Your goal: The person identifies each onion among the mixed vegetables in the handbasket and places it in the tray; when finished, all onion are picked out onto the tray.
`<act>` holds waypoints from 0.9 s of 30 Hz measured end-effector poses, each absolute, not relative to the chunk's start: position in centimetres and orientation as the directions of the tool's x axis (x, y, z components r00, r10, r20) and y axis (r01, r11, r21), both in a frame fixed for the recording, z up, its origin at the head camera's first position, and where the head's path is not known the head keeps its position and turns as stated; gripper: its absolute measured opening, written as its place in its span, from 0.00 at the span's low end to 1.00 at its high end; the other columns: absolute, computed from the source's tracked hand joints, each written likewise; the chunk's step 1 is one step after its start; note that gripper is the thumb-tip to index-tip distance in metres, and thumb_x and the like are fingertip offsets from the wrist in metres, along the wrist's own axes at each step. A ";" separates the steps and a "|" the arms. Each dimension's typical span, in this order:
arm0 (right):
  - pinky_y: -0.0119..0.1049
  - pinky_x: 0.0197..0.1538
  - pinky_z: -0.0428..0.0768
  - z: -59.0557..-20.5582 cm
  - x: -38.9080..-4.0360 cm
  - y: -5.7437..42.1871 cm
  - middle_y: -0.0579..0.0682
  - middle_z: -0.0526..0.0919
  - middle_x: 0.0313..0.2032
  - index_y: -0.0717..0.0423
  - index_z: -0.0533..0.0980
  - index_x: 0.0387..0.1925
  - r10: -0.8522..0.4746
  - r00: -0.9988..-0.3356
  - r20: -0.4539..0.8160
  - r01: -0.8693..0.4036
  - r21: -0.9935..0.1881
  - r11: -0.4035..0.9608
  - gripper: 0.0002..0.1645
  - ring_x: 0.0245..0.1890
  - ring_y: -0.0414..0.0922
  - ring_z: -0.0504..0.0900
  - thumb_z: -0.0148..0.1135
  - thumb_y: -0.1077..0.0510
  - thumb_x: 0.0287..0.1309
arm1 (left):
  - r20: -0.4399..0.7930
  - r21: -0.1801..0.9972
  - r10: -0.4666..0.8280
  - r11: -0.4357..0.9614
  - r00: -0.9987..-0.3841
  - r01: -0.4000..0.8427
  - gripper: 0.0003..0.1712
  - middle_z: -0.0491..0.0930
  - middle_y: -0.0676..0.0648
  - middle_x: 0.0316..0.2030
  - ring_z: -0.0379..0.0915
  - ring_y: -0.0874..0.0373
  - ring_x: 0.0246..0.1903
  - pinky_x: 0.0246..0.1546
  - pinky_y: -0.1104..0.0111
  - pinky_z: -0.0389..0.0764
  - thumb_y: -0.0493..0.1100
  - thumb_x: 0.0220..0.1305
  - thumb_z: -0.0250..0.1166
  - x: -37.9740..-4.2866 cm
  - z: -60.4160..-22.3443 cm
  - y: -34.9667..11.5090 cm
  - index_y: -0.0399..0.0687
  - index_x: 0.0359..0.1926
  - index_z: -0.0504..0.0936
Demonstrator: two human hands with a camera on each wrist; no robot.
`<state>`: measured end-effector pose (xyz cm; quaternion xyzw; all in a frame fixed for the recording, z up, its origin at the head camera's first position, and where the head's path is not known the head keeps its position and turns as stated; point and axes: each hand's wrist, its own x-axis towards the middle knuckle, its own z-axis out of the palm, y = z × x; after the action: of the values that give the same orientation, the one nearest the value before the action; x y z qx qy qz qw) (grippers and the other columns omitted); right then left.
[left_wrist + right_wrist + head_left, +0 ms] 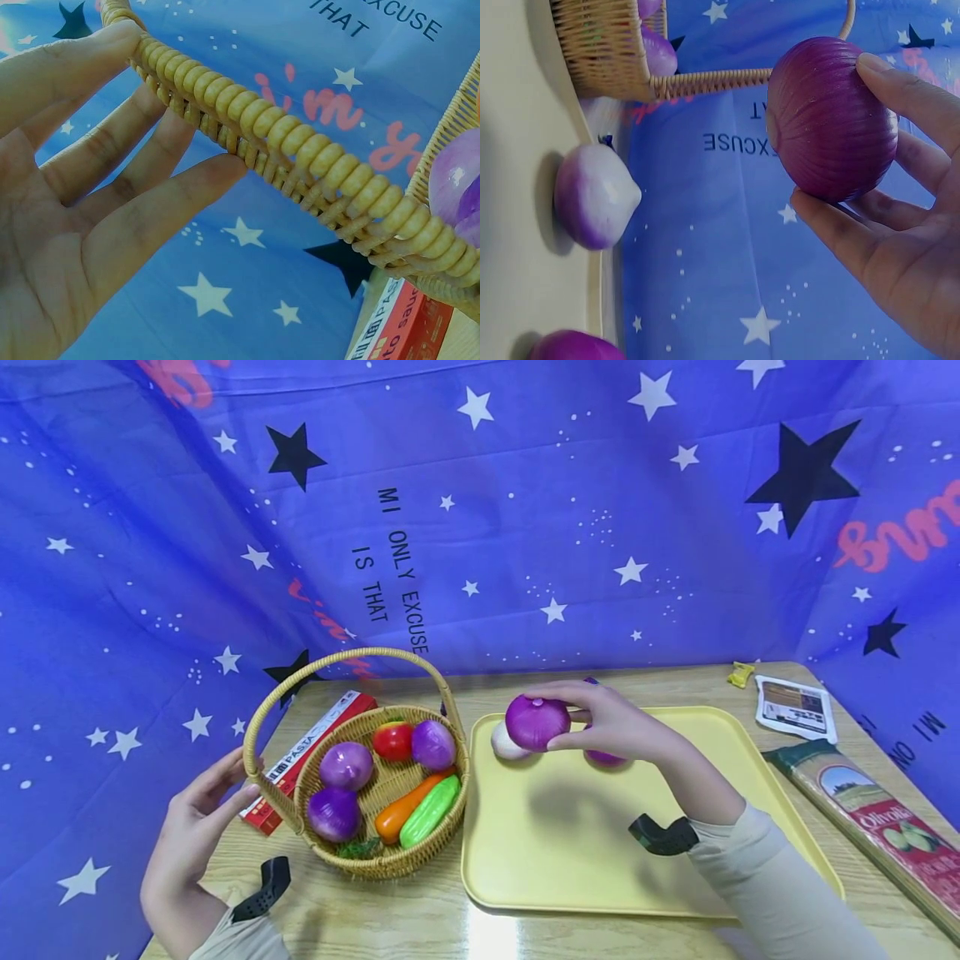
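My right hand [611, 720] grips a purple onion [537, 724] between thumb and fingers, raised above the yellow tray [600, 860]. In the right wrist view the onion [832, 120] shows fine ridges on its skin. A white-and-purple turnip [596, 196] lies on the tray, partly behind the onion in the head view. Another purple vegetable [606, 759] rests there, mostly hidden under my hand. My left hand [191, 835] holds the side of the wicker basket's handle [292, 150], thumb and fingers on either side. The basket [405, 860] stands left of the tray.
In the basket are several purple vegetables [346, 766], a red one [393, 741], a carrot [401, 814] and a green one [431, 812]. Behind it lies a red pasta box [330, 727]. Right of the tray are a green-and-red packet [877, 810], a white packet [795, 706] and a yellow wrapper [741, 674].
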<state>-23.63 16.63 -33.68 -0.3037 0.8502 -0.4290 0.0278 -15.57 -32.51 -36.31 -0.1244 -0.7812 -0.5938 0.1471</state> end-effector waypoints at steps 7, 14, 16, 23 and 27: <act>0.40 0.53 0.81 -33.9 -23.3 18.4 0.53 0.71 0.62 0.45 0.69 0.63 -0.512 -0.836 0.198 -0.459 -0.764 0.453 0.39 0.58 0.52 0.75 0.73 0.55 0.46 | 0.380 0.892 0.025 0.254 -0.925 0.373 0.28 0.82 0.63 0.45 0.77 0.75 0.46 0.46 0.86 0.76 0.26 0.61 0.57 -15.6 -36.4 -32.6 0.33 0.64 0.67; 0.49 0.55 0.79 -33.9 -23.3 20.6 0.55 0.73 0.60 0.49 0.69 0.63 -0.472 -0.851 0.228 -0.475 -0.716 0.511 0.38 0.57 0.54 0.75 0.72 0.54 0.48 | 0.386 0.892 0.022 0.245 -0.922 0.379 0.28 0.83 0.62 0.44 0.77 0.74 0.46 0.46 0.85 0.76 0.25 0.61 0.57 -15.7 -36.5 -32.6 0.34 0.63 0.68; 0.51 0.57 0.77 -33.9 -23.3 21.2 0.55 0.73 0.60 0.49 0.69 0.63 -0.461 -0.857 0.228 -0.471 -0.710 0.524 0.38 0.58 0.54 0.74 0.71 0.53 0.49 | 0.396 0.890 0.032 0.232 -0.918 0.392 0.28 0.82 0.62 0.45 0.77 0.74 0.46 0.46 0.86 0.75 0.24 0.61 0.56 -15.7 -36.5 -32.6 0.35 0.63 0.68; 0.49 0.61 0.73 -34.0 -23.5 23.0 0.55 0.71 0.62 0.50 0.68 0.63 -0.444 -0.866 0.230 -0.458 -0.722 0.519 0.38 0.61 0.54 0.71 0.70 0.54 0.50 | 0.411 0.887 0.044 0.212 -0.911 0.410 0.28 0.82 0.62 0.45 0.77 0.74 0.47 0.47 0.86 0.75 0.23 0.60 0.56 -15.8 -36.5 -32.7 0.37 0.63 0.69; 0.50 0.61 0.73 -34.0 -23.3 23.7 0.55 0.72 0.61 0.48 0.68 0.63 -0.435 -0.872 0.225 -0.453 -0.706 0.544 0.37 0.60 0.52 0.72 0.70 0.53 0.50 | 0.403 0.888 0.035 0.227 -0.915 0.400 0.29 0.82 0.63 0.45 0.76 0.75 0.47 0.47 0.87 0.75 0.24 0.60 0.56 -15.7 -36.5 -32.6 0.38 0.63 0.70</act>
<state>-23.26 23.74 -34.00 -0.2527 0.8786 -0.4050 -0.0116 -15.73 -32.64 -36.48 -0.1414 -0.7687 -0.6053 0.1507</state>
